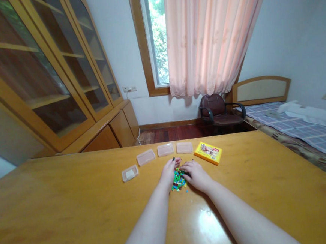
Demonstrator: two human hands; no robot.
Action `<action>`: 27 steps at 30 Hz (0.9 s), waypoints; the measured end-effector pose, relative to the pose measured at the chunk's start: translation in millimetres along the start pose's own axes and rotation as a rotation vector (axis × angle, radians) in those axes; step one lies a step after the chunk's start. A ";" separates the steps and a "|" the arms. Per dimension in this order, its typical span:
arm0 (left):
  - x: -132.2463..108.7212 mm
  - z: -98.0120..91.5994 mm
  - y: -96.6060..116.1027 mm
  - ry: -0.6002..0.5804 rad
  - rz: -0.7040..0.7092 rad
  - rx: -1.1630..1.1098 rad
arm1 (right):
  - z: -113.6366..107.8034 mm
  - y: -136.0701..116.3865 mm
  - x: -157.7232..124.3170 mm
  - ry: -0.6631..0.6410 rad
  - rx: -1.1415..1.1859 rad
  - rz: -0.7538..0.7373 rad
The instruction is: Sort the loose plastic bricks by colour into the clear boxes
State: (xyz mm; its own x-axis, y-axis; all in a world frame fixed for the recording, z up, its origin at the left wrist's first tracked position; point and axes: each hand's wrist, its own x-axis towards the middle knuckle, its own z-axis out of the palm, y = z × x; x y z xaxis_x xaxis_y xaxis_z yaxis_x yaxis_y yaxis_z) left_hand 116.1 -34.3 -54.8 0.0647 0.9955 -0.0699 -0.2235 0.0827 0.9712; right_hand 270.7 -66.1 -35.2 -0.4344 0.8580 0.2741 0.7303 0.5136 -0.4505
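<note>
A small heap of tiny coloured bricks (179, 181), mostly green and blue with some yellow, white and dark ones, lies on the wooden table (82, 214). My left hand (168, 172) rests along the heap's left and far side, fingers stretched out and slightly curved. From the right, my right hand (195, 174) reaches over the edge of the heap with its fingers apart and bent. Both hands touch or nearly touch the bricks, and part of the heap is hidden behind them. Neither hand visibly grips a brick.
Beyond the hands, shallow clear plastic boxes (146, 157) stand in an arc; the leftmost box (124, 177) holds a white piece (130, 174). A yellow box (208, 153) with a printed picture lies to their right. Past the table are a chair (214, 110) and a bed (299, 126).
</note>
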 end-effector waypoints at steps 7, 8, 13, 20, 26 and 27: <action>0.3 -49.2 35.5 -0.143 -0.219 0.259 | 8.4 11.8 1.5 0.004 -0.013 0.003; 2.1 -52.0 35.4 -0.107 -0.196 0.293 | 9.5 12.8 2.0 0.015 -0.002 0.004; 7.9 -42.2 23.6 0.036 0.053 0.704 | 9.9 19.4 3.9 0.108 0.109 0.107; -0.6 -29.7 22.0 -0.064 0.174 1.116 | 7.9 25.9 5.0 0.131 0.158 0.195; -4.9 -25.1 25.3 -0.179 0.298 1.119 | -7.3 25.1 2.7 0.137 0.009 0.314; -7.3 -22.8 26.7 -0.206 0.328 1.138 | -10.9 26.0 1.6 0.150 -0.054 0.355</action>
State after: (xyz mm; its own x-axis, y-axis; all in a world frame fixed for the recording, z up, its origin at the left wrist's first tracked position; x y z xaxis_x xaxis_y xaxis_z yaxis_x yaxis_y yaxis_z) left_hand 87.5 -38.3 -33.6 0.3430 0.9264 0.1554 0.7215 -0.3658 0.5879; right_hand 294.8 -51.4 -37.2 -0.0704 0.9701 0.2322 0.8496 0.1803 -0.4957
